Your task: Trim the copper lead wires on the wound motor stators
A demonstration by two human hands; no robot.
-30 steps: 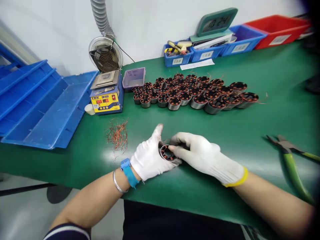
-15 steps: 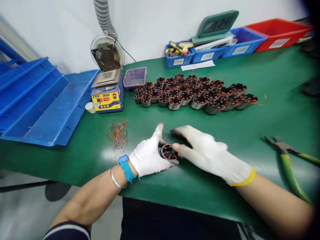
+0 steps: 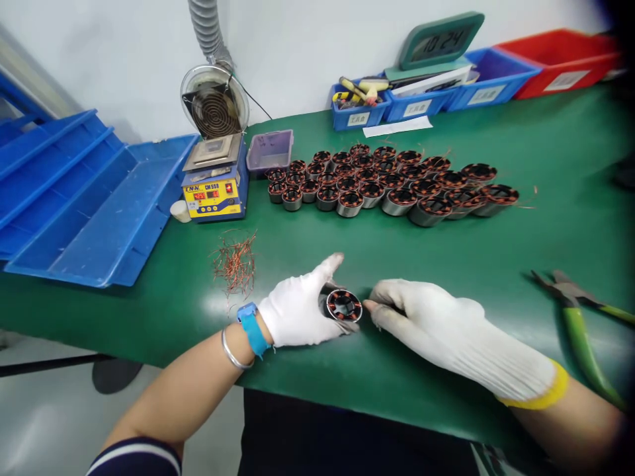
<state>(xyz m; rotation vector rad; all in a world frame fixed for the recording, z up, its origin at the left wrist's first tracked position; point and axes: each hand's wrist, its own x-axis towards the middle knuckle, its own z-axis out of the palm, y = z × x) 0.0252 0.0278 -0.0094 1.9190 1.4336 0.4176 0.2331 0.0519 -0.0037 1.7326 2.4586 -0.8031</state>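
Both my hands wear white gloves over the green bench mat. My left hand is closed around a small motor stator, a metal ring with copper windings, tilted so its open face shows. My right hand sits just right of it, fingers drawn together in a pinch at the stator's edge; what they pinch is too small to make out. A blue strap and a metal bangle circle my left wrist.
Several more stators stand in rows behind. A pile of cut copper wire lies to the left. A solder pot, clear box, blue trays, tool bins, clock and green-handled cutters surround.
My right hand has slid to the right off the stator, from covering it to pinching at its edge. The left hand has turned the stator's face more into view.
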